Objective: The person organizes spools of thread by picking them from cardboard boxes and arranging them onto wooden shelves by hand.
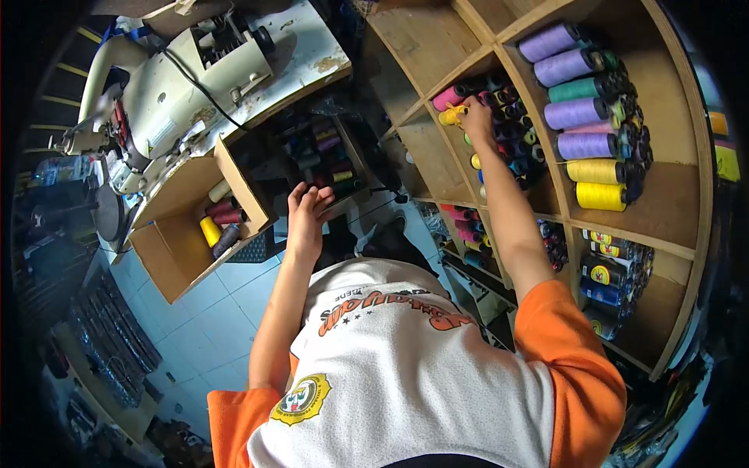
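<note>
Deep in a shelf compartment on the right, my right hand (476, 121) has its fingers closed on a yellow thread spool (452, 115). A pink spool (449, 97) lies just above it, and dark spools (511, 117) are stacked beside the hand. My left hand (309, 204) hangs in the air in front of my body, its fingers apart and slightly curled, holding nothing. To its left is an open cardboard box (173, 253) with a yellow spool (210, 232), dark red spools (225, 210) and a dark spool (226, 241) inside.
A sewing machine (168, 97) stands on a worn white table (300, 58) at the upper left. The wooden shelf (694, 195) holds purple, green and yellow spools (601, 196) in its right compartment. Below the table, a bin of mixed spools (328, 144) sits in shadow.
</note>
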Demonstrator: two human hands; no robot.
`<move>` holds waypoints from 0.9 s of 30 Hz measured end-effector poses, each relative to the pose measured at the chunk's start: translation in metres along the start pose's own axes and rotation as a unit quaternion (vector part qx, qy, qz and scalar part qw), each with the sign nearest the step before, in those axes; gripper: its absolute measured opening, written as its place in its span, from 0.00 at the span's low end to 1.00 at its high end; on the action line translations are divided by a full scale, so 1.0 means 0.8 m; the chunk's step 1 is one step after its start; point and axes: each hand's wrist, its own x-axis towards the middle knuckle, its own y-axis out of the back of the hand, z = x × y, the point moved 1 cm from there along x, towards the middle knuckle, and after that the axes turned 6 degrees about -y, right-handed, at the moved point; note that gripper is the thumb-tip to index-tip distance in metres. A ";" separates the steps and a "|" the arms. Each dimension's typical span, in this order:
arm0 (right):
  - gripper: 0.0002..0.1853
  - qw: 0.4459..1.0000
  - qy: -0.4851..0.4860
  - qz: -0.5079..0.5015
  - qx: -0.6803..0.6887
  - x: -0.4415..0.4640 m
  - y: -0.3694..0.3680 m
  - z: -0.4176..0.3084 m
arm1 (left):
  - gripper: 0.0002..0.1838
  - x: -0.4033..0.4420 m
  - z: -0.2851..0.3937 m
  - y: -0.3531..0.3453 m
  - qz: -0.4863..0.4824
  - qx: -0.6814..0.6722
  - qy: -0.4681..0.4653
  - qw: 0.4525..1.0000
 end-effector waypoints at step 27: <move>0.09 0.965 0.206 -0.007 0.162 -0.058 0.002 -0.073 | 0.13 -0.095 0.008 0.074 0.153 0.017 -0.231 0.961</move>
